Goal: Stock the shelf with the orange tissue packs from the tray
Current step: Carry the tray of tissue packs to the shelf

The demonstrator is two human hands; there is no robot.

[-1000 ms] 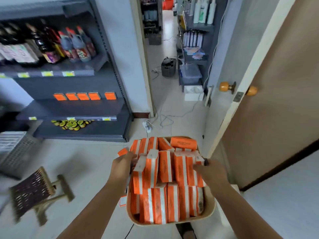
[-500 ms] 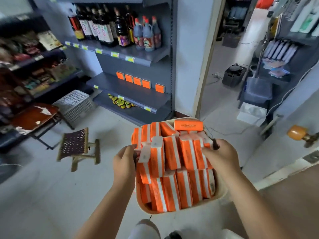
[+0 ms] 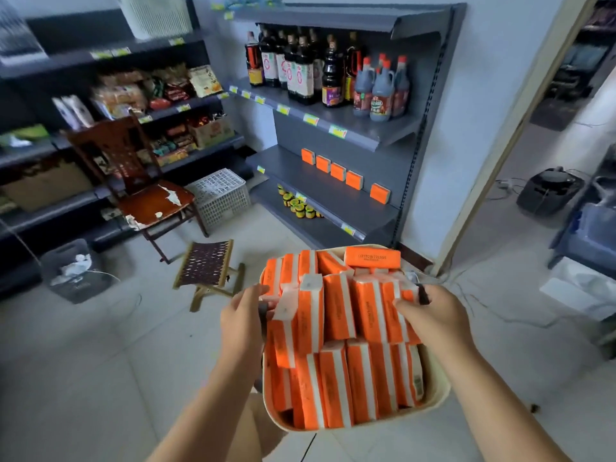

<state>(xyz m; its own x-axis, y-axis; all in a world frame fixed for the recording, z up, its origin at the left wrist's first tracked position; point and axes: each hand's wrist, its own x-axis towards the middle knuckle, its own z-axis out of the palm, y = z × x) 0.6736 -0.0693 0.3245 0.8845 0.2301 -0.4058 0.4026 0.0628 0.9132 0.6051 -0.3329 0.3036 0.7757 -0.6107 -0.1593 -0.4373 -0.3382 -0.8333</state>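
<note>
Orange tissue packs (image 3: 336, 328) fill the cream tray (image 3: 436, 391), most standing on edge in tight rows, with one lying flat on top at the far end, its "COTTON TISSUE" print facing up (image 3: 371, 257). The tray is carried in the air above the tiled floor (image 3: 100, 378). The left hand (image 3: 243, 315) grips its left side, fingers curled about a dark handle and thumb touching a pack. The right hand (image 3: 433, 315) is clamped on the right side, a dark handle end showing above its knuckles.

Beyond the tray, to the left, a small woven stool (image 3: 208, 265) stands on the floor, with a worn wooden chair (image 3: 153, 201), a white crate (image 3: 220, 195) and a grey bin (image 3: 71, 271) past it. Ahead stands the grey shelf (image 3: 300, 181). Five orange packs (image 3: 338, 171) stand in a row at the back of its middle board, the rightmost set a little apart. Small jars (image 3: 298, 206) sit on the board below and dark bottles (image 3: 300, 71) on the one above.
</note>
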